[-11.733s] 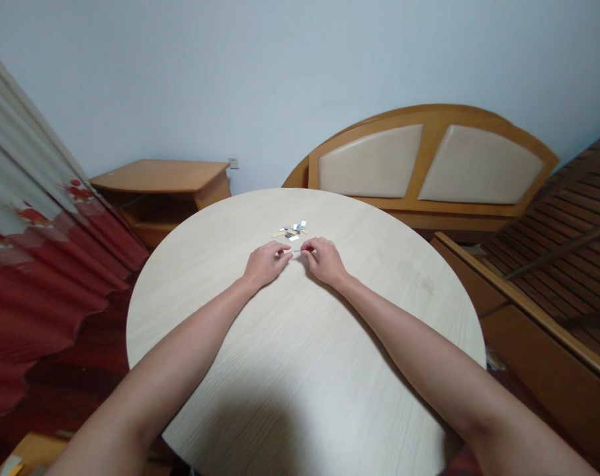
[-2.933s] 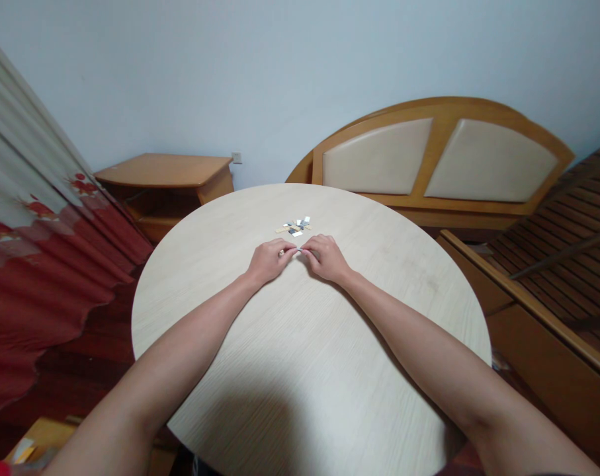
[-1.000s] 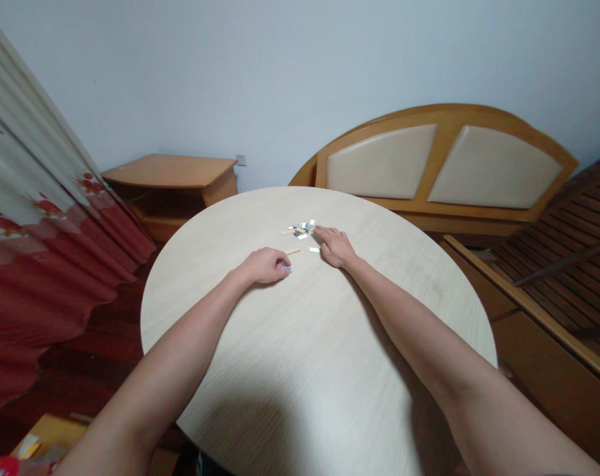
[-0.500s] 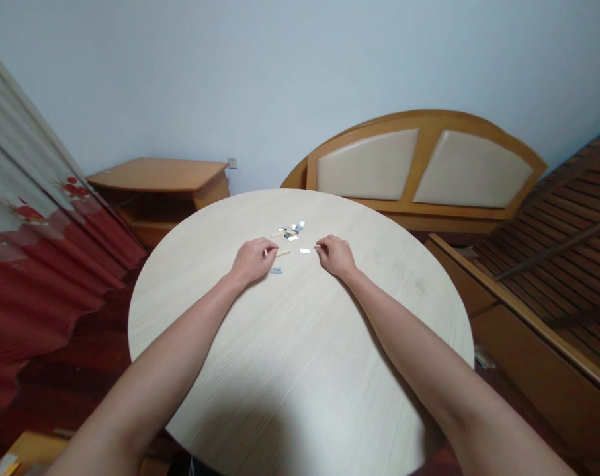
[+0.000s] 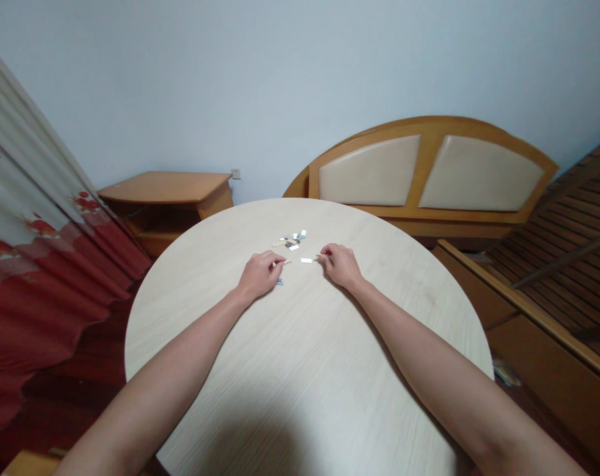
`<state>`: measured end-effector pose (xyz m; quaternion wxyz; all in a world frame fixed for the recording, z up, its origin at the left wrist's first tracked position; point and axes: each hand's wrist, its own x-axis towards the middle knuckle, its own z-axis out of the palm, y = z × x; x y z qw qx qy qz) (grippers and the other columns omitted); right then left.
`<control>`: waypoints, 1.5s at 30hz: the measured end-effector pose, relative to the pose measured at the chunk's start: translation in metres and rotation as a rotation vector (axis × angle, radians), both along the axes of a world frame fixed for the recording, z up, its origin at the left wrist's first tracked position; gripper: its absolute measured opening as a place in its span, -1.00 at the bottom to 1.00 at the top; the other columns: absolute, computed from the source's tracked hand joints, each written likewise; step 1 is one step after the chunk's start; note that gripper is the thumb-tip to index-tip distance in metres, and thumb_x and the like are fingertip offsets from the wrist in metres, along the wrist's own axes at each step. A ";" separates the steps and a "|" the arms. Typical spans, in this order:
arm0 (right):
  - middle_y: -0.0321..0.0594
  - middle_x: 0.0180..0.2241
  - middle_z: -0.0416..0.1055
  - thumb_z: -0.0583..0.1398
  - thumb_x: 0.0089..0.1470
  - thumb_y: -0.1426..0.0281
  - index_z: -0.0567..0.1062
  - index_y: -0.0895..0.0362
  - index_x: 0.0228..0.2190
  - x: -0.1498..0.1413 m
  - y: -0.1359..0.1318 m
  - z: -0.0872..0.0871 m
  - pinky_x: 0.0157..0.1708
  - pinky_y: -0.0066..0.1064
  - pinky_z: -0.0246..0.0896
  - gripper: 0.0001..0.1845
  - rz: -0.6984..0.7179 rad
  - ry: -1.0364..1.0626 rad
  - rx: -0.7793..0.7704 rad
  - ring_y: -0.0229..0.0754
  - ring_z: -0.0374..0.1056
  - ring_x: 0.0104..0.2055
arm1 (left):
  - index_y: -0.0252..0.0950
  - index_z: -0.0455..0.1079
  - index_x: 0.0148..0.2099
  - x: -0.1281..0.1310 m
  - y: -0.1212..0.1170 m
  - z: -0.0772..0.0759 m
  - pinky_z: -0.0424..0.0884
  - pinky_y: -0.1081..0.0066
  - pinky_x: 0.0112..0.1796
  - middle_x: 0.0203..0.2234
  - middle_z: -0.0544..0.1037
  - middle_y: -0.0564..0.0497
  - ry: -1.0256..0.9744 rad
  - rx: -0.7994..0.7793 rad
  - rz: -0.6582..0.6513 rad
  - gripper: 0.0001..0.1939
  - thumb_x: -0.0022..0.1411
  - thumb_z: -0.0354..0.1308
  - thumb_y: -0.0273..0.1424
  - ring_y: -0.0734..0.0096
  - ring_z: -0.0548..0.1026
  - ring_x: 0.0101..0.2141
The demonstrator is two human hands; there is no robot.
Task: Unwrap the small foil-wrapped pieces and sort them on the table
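On the round pale wooden table [image 5: 300,370], my left hand [image 5: 260,272] rests with fingers curled, pinching a thin tan piece [image 5: 284,262] at its tips. A small grey-blue piece [image 5: 279,282] lies just beside that hand. My right hand [image 5: 340,264] is curled too, its fingertips pinched on a tiny tan piece. A small white flat piece [image 5: 306,260] lies on the table between the two hands. Just beyond them sits a little heap of several small white, grey and tan pieces [image 5: 292,240].
A wooden bedside cabinet [image 5: 165,201] stands behind the table at the left. A padded wooden headboard [image 5: 428,175] leans on the wall at the right, with a slatted bed frame [image 5: 557,264] beside it. A red and white curtain [image 5: 36,251] hangs at the left.
The hands parted from their joined pinch, leaving a grey-blue piece and a white piece on the table. My right hand came back from the heap, and my left hand now pinches the tan piece.
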<state>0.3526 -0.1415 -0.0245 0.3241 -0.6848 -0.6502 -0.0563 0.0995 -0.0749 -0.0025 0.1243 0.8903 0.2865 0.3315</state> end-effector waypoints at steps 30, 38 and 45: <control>-0.15 -0.28 0.58 0.14 0.31 0.34 0.57 0.11 -0.24 -0.055 -0.014 0.008 -0.11 -0.20 0.12 -0.79 0.378 -0.003 0.140 -0.06 0.41 -0.19 | -0.27 0.61 -0.23 0.007 -0.006 -0.004 0.36 0.37 -0.25 -0.39 0.66 -0.01 -0.002 0.053 -0.094 -0.81 0.37 0.18 -0.35 0.39 0.53 -0.40; -0.17 -0.32 0.58 0.16 0.30 0.36 0.61 0.10 -0.23 -0.051 -0.011 0.006 -0.13 -0.21 0.11 -0.80 0.380 -0.034 0.168 -0.08 0.41 -0.22 | -0.26 0.61 -0.19 0.008 -0.006 -0.004 0.37 0.38 -0.25 -0.37 0.66 -0.01 -0.028 0.033 -0.093 -0.81 0.37 0.17 -0.36 0.39 0.52 -0.39; -0.18 -0.26 0.62 0.17 0.29 0.39 0.63 0.05 -0.19 -0.051 -0.011 0.007 -0.12 -0.20 0.12 -0.80 0.397 -0.027 0.197 -0.09 0.44 -0.20 | -0.29 0.60 -0.12 0.009 -0.009 -0.001 0.38 0.37 -0.26 -0.33 0.66 -0.04 -0.035 -0.023 -0.103 -0.77 0.39 0.13 -0.34 0.38 0.52 -0.38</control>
